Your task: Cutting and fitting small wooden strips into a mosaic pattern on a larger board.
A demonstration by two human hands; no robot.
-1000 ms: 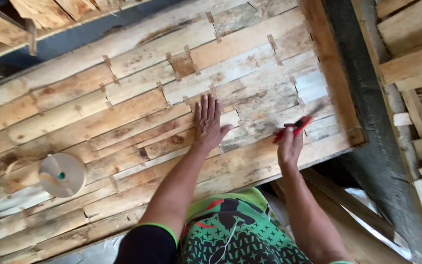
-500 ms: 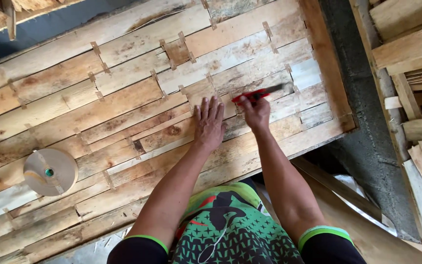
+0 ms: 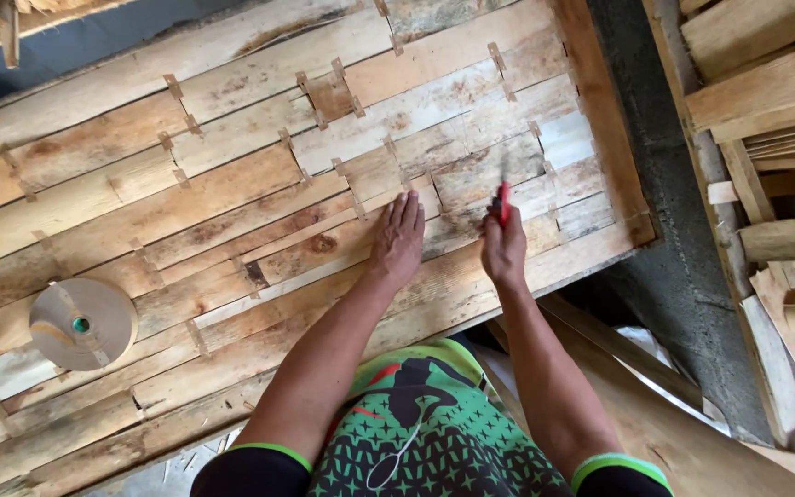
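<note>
left hand [image 3: 397, 241] flat on veneer sheet [image 3: 232, 212], right hand [image 3: 504, 248] gripping red tool [image 3: 504, 202]

Left hand [image 3: 397, 241] lies flat on the veneer sheet [image 3: 232, 212] (taped strips); right hand [image 3: 504, 248] grips a red tool [image 3: 504, 202].

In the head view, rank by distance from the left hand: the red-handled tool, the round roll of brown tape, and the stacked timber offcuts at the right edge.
1. Red-handled tool: just right of the left hand, held in the right hand.
2. Round roll of brown tape: far left on the veneer sheet.
3. Stacked timber offcuts: far right, off the sheet.
</note>
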